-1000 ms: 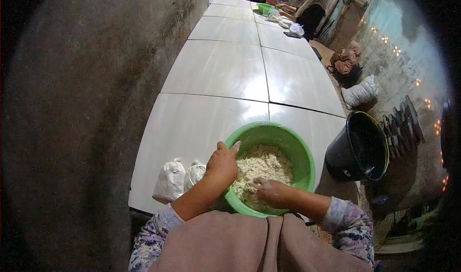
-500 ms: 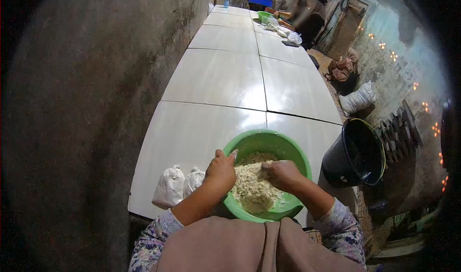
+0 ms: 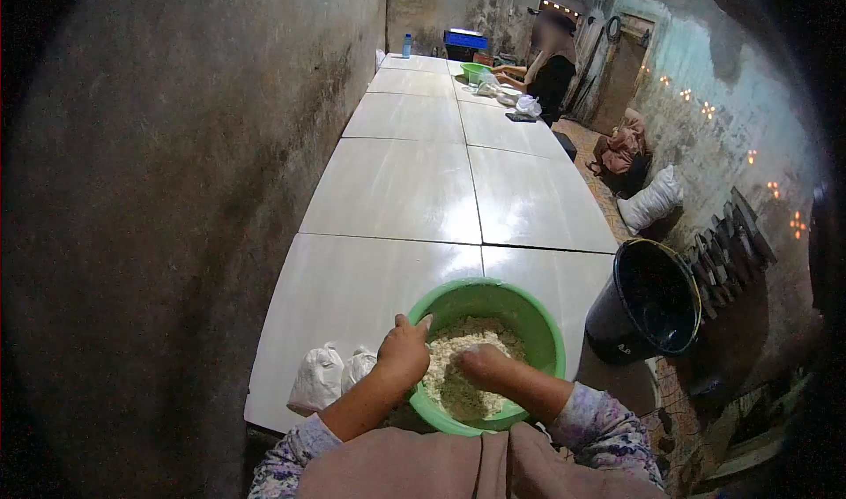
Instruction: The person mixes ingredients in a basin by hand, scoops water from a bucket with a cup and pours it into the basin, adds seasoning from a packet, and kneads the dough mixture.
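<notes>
A green plastic bowl [image 3: 553,358] stands at the near end of the white tiled table, with a pale, crumbly flour mixture [image 3: 467,398] inside. My left hand [image 3: 405,351] grips the bowl's left rim, thumb up at the edge. Down in the bowl, my right hand [image 3: 483,368] is curled into the mixture, and its fingertips are partly hidden there. Two bags of white powder, a larger bag [image 3: 317,380] and a smaller bag [image 3: 357,368], sit to the left of my left forearm.
A black bucket [image 3: 608,314] stands close by the table's right edge. At the far end, a person [image 3: 555,67] works by another green bowl [image 3: 476,70]; a phone [image 3: 521,117] and white bags [image 3: 529,105] lie nearby. A white sack [image 3: 652,201] rests by the right wall.
My right hand has moved left and deeper into the mixture. My left hand keeps its hold on the rim. The view has tilted up, showing more of the far end.
</notes>
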A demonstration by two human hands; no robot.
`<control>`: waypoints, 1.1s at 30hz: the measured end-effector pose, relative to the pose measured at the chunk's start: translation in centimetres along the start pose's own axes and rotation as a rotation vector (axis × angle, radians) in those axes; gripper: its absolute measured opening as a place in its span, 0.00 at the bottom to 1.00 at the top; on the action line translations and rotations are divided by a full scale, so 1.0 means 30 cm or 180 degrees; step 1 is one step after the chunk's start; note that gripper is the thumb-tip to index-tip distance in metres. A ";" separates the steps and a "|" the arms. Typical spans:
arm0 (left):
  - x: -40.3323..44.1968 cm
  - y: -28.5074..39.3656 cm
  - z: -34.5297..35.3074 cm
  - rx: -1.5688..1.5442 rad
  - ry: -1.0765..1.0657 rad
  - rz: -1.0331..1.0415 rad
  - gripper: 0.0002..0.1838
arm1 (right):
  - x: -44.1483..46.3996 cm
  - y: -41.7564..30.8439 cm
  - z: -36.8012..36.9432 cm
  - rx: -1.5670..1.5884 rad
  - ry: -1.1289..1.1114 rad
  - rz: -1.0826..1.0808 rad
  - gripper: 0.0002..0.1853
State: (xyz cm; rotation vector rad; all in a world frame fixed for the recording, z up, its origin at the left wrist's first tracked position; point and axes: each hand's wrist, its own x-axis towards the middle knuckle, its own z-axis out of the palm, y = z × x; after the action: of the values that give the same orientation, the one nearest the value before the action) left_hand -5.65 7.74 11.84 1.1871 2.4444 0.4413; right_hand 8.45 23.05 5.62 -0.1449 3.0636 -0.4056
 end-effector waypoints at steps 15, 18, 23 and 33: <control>-0.187 -0.302 -0.024 -0.0966 0.1475 0.0093 0.28 | -0.179 0.215 -0.229 0.0162 -0.0381 0.1360 0.16; -0.202 -0.314 0.068 -0.0521 0.1335 -0.0034 0.30 | -0.168 0.210 -0.243 0.0181 -0.0379 0.1427 0.17; -0.109 -0.251 0.169 0.0727 0.0823 -0.0025 0.23 | -0.196 0.267 -0.185 -0.0008 -0.0228 0.0685 0.20; -0.197 -0.235 0.068 -0.0545 0.0714 -0.0231 0.10 | -0.254 0.220 -0.149 0.1014 0.0474 0.1189 0.26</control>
State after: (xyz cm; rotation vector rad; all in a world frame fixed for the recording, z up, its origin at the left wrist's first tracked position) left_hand -6.11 -0.92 8.16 1.0227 2.5647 0.7828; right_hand 15.20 31.30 8.48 0.4801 3.0110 -0.8954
